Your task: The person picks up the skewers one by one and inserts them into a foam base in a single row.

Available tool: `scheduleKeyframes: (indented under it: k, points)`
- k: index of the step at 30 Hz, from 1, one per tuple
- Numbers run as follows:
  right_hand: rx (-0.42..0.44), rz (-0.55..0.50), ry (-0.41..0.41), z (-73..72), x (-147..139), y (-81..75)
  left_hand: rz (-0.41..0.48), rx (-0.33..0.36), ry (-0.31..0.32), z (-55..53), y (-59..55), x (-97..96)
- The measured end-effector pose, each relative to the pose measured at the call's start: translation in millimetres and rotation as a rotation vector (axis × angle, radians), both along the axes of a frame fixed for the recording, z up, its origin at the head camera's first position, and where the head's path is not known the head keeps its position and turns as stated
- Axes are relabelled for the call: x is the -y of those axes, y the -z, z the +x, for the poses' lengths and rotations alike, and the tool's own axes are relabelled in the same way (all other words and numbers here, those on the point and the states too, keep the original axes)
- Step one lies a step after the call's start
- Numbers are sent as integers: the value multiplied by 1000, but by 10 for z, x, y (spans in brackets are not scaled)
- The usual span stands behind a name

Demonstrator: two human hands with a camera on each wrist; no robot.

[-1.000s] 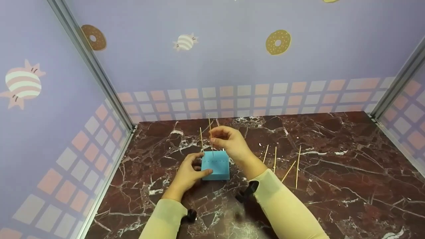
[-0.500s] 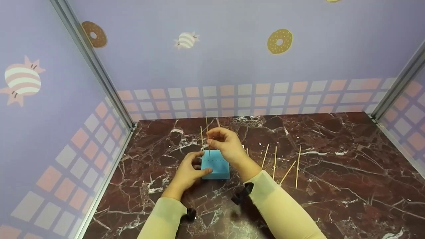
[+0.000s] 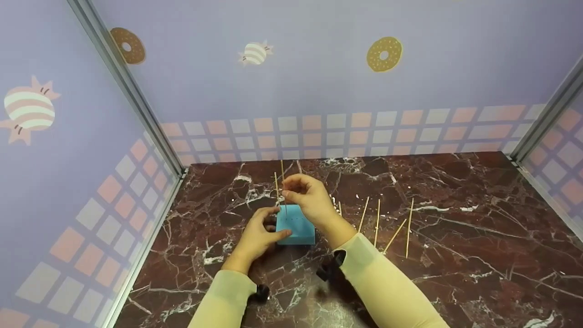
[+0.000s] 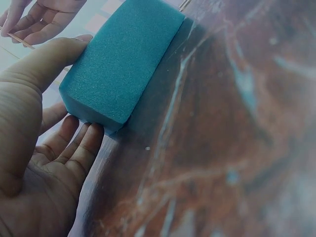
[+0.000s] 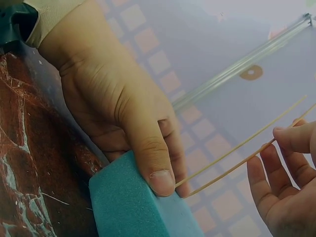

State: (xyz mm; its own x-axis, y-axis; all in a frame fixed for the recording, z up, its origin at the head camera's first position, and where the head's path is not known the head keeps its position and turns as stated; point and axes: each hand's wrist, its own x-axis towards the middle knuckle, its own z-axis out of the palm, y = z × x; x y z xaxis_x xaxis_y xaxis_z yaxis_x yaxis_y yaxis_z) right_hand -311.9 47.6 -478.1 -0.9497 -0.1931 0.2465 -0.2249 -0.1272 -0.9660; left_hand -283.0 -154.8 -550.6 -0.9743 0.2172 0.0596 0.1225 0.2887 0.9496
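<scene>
A light blue foam block [image 3: 298, 233] with a row of small holes across its top lies on the table. My left hand [image 3: 258, 233] grips its left side, thumb over the top near the front edge; in the left wrist view, fingers of the left hand [image 4: 54, 158] curl under the thumb at the block's end. Between thumb and fingertips, my right hand [image 3: 314, 198] pinches a thin wooden stick [image 3: 282, 172], nearly upright, its lower end at the hole row. Another wooden stick [image 3: 276, 184] stands at the block's left end, close beside the held stick [image 5: 227, 171] in the right wrist view.
Several loose wooden sticks [image 3: 410, 228] lie on the dark red marbled table [image 3: 478, 246] right of the block, one partly behind the right wrist. Patterned lilac panels [image 3: 319, 82] enclose the back and sides, with a metal post [image 3: 127, 86] at the left corner.
My right hand has shifted slightly left with the pinched stick, whose lower end moved along the hole row towards the standing stick. The left hand has stayed on the block.
</scene>
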Motion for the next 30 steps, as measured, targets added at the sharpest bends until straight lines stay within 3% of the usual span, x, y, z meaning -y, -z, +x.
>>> scheduleKeyframes:
  k: [19, 30]
  points:
    - [2, 22, -14, 7, 24, 21, 7, -11, -6, -8, 0, 1]
    - [31, 13, -15, -8, 42, 125, -20, 1, 1, -8, 2, 1]
